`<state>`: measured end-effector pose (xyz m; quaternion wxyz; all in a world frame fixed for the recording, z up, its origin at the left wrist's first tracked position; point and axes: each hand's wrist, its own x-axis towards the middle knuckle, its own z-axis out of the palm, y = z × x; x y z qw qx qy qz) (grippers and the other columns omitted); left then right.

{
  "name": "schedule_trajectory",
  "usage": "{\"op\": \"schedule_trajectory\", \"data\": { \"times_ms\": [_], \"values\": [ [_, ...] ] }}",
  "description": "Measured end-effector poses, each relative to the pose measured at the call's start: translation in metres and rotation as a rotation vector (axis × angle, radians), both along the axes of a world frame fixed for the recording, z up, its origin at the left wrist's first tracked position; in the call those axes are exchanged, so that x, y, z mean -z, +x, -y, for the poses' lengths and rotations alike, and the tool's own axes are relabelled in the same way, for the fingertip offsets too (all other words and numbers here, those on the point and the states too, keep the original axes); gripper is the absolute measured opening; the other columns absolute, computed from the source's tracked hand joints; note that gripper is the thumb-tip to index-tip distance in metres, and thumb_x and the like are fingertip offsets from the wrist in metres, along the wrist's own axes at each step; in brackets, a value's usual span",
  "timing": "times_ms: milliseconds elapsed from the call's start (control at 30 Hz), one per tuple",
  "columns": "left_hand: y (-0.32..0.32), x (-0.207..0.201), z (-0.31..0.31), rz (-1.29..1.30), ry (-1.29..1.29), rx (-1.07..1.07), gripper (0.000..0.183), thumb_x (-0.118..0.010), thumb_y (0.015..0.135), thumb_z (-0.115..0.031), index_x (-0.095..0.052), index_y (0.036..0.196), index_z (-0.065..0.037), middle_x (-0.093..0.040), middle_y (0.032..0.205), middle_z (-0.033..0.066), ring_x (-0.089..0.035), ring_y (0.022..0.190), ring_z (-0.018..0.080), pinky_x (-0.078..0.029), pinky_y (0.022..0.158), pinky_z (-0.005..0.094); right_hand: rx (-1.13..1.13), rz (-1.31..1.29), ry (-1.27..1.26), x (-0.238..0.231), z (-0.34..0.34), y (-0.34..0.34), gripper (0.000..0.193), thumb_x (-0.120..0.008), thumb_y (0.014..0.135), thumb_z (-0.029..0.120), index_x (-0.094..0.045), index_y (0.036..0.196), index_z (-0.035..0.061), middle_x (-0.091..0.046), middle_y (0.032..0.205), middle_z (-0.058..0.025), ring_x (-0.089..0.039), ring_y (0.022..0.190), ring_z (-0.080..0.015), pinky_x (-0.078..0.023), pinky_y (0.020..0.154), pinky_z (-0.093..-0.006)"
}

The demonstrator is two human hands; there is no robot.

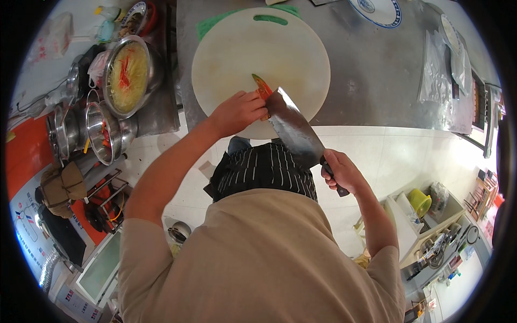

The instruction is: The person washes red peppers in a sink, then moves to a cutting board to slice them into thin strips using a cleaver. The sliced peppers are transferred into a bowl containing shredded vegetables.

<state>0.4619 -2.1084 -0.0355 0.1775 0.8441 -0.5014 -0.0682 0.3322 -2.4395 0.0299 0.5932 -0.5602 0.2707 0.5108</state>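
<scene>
My left hand [237, 113] is closed on a red and green pepper [261, 85] over the near part of a round white cutting board [258, 48]. The pepper's green end points away from me, and my fingers hide part of it. In my right hand [346, 172] is the black handle of a cleaver [295, 132]. The broad blade slants up and left, with its far end right beside the pepper; whether it touches or cuts in, I cannot tell. Much of the blade reaches past the board's near edge, above my striped apron [258, 169].
The board lies on a metal table [371, 81] with a green cloth [207, 27] under its far side. Left stands a steel bowl of pale yellow shreds [129, 97] with red strips, near a bowl of red pieces [103, 134]. A blue-rimmed plate [385, 16] and plastic bags [435, 70] lie right.
</scene>
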Motion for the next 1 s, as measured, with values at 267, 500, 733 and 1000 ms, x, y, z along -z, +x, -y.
{"op": "schedule_trajectory", "data": {
  "times_ms": [267,500,733,1000],
  "values": [
    [0.014,0.013,0.009,-0.065,-0.004,0.109,0.006,-0.068,0.086,-0.012,-0.064,0.083,-0.008,-0.061,0.089,0.0043,-0.059,0.098,0.0235,-0.051,0.083,0.0346,-0.031,0.084,-0.024,-0.001,-0.004,-0.002,0.041,-0.035,0.112,0.038,-0.052,0.092,0.0062,-0.045,0.063,0.0012,-0.04,0.048,-0.0088,-0.036,0.044,-0.0276],
    [-0.012,0.022,0.007,-0.214,-0.222,-0.246,0.018,-0.074,0.076,-0.004,-0.066,0.093,-0.003,-0.063,0.093,0.0103,-0.061,0.096,0.0322,-0.052,0.083,0.0409,-0.048,0.165,-0.043,0.001,-0.008,-0.009,0.041,-0.037,0.112,0.038,-0.049,0.088,0.0066,-0.046,0.063,0.0009,-0.043,0.049,-0.0096,-0.038,0.044,-0.0284],
    [-0.001,0.017,0.003,-0.484,-0.169,-0.417,0.022,-0.075,0.08,-0.007,-0.069,0.101,-0.003,-0.067,0.095,0.0105,-0.065,0.09,0.0252,-0.053,0.08,0.0381,-0.1,0.195,-0.092,-0.004,-0.007,-0.003,0.041,-0.039,0.112,0.039,-0.052,0.091,0.0053,-0.048,0.063,0.0006,-0.043,0.049,-0.0095,-0.038,0.044,-0.0283],
    [0.02,0.017,-0.015,-1.278,-0.873,-1.04,0.024,-0.072,0.096,-0.013,-0.068,0.115,0.0,-0.071,0.103,0.0031,-0.068,0.092,0.0155,-0.058,0.081,0.0317,-0.091,0.162,-0.109,-0.008,-0.008,0.002,0.04,-0.039,0.111,0.037,-0.056,0.097,0.0043,-0.047,0.063,0.0007,-0.043,0.049,-0.0095,-0.038,0.045,-0.0284]
  ]
}}
